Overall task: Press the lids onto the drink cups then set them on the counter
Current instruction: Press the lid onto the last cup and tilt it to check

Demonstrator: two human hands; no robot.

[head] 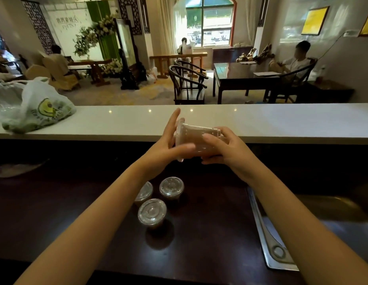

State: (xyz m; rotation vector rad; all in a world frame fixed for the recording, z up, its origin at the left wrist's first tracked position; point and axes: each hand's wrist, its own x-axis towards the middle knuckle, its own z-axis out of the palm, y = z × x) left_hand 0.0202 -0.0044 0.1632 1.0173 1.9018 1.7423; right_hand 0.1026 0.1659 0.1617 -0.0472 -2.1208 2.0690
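A clear plastic drink cup [196, 138] with brown liquid lies tipped on its side in mid-air, just in front of the white counter [261, 122]. Its clear lid [180, 140] faces left. My right hand [222, 147] grips the cup's body from the right. Against the lid rests my left hand [170, 138], fingers straight up and thumb along the lower rim. Three more lidded cups stand on the dark worktop below: one at the front [151, 211], one behind it [171, 187], and one [145, 191] partly hidden by my left forearm.
A white plastic bag [41, 108] with a green print lies on the counter's left end. A steel sink [277, 243] edges the dark worktop [209, 233] at the right. Beyond the counter are tables, chairs and seated people.
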